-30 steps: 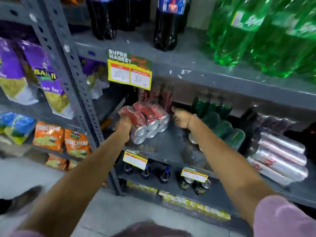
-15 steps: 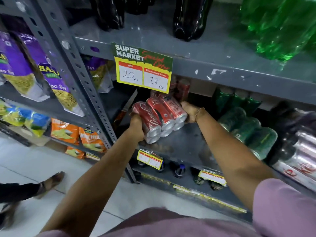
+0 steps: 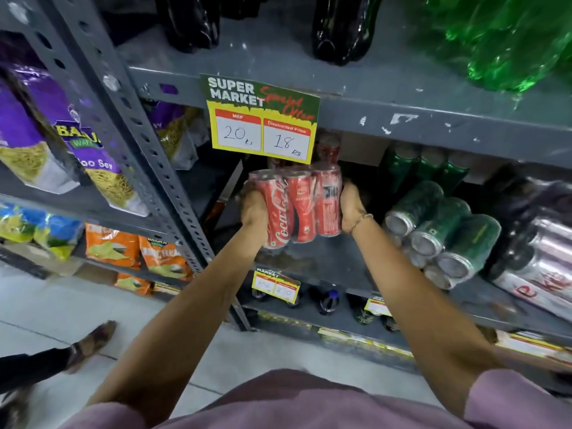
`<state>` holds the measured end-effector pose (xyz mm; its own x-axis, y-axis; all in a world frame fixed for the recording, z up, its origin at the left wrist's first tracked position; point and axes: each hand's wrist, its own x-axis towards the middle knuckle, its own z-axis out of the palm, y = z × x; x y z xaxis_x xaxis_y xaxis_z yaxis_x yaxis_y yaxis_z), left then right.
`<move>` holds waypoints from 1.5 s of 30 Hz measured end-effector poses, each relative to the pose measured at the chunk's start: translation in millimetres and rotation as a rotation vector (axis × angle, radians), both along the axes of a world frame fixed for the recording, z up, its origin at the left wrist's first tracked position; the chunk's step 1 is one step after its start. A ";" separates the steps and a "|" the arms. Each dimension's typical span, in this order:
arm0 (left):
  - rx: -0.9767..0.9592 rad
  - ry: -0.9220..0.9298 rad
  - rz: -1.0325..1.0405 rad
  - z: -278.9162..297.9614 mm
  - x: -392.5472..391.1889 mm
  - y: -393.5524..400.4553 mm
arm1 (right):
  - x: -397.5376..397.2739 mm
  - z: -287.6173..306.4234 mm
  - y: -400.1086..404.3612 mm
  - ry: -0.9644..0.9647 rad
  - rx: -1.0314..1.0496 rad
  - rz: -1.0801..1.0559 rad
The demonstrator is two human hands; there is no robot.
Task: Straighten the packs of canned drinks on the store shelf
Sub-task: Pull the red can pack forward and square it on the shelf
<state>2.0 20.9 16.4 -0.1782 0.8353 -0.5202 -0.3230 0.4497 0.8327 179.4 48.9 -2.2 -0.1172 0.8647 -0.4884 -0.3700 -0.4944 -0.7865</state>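
Note:
A shrink-wrapped pack of red cola cans (image 3: 298, 205) stands nearly upright on the grey middle shelf (image 3: 328, 267), held between both hands. My left hand (image 3: 253, 209) grips its left side and my right hand (image 3: 351, 205) presses on its right side. Behind it more red cans (image 3: 329, 148) stand upright. To the right a pack of green cans (image 3: 439, 230) lies on its side, can ends facing me. Further right a silver and dark pack (image 3: 538, 267) also lies on its side.
A yellow price tag (image 3: 263, 119) hangs from the upper shelf edge just above the red pack. A perforated grey upright (image 3: 145, 144) stands to the left, with snack bags (image 3: 102, 168) beyond. Dark and green bottles (image 3: 501, 41) stand above. Another person's foot (image 3: 93, 342) is on the floor at left.
The red pack has been tipped from lying on its side to nearly upright between my hands. The view has moved closer to the shelf.

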 end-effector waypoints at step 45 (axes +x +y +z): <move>0.468 0.636 -0.269 -34.5 -7.7 -31.7 | -24.7 -21.5 -65.7 -0.386 0.184 -0.432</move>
<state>-5.7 -10.8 -18.2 -0.0843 0.9962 0.0236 0.3414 0.0066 0.9399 154.7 -16.8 -23.7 0.4188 0.8688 -0.2642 -0.1780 -0.2068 -0.9621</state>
